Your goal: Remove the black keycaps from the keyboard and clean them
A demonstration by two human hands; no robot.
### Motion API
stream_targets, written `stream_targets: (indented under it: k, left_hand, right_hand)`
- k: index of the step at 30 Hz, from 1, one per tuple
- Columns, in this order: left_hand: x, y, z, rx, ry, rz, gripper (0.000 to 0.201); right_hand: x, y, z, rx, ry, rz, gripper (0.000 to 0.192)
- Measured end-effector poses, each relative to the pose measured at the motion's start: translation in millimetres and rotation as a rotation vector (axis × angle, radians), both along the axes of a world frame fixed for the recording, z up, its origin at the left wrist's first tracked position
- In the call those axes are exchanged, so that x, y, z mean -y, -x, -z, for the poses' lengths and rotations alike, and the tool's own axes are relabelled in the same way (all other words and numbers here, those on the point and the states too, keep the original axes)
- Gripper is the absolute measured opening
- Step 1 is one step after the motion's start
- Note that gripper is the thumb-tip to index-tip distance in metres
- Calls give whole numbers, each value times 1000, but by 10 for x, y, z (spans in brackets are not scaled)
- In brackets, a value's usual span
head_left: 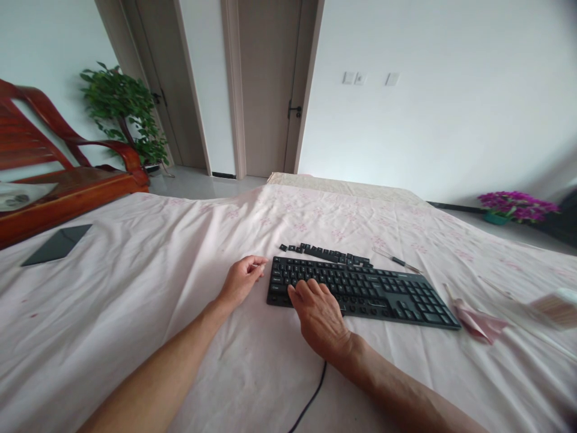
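On bed's middle, right hand (321, 319) flat on rigid, light keyboard (360, 290); left hand (242, 278) pinching something small, probably a keycap; best lifted by ends.

The right hand (320, 316) covers part of the keyboard (360, 291), hiding the keys beneath its palm. The cable (311, 400) runs off the bottom edge. The left hand (241, 279) pinches something too small to identify. The box (556, 307) at the right edge is blurred.
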State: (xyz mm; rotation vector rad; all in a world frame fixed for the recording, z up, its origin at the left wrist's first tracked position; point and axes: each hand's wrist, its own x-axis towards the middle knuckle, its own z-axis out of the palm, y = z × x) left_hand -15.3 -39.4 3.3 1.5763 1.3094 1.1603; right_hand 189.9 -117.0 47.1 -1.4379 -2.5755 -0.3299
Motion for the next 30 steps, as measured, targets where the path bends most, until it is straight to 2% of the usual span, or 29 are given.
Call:
stream_targets:
  k: [5, 9, 12, 16, 20, 24, 30]
  left_hand:
    - [5, -11, -8, -18, 4, 4, 34]
    - [14, -25, -23, 8, 9, -1, 33]
    - [23, -30, -40, 47, 30, 6, 33]
    - [18, -33, -46, 67, 51, 16, 34]
    - [0, -36, -22, 95, 69, 31, 34]
    - [-16, -34, 6, 84, 56, 26, 34]
    - [-38, -29, 25, 94, 65, 19, 34]
  right_hand:
    - [12, -23, 12, -28, 20, 0, 33]
    - [-67, -139, 12, -187, 63, 5, 39]
    - [-200, -267, -40, -341, 36, 49, 41]
    - [-493, -438, -166, -416, -46, 129, 32]
    - [-918, -569, -238, -396, -6, 219, 22]
    - [-1301, -564, -221, -295, 53, 280, 19]
    - [-1611, -398, -145, -140, 107, 350, 21]
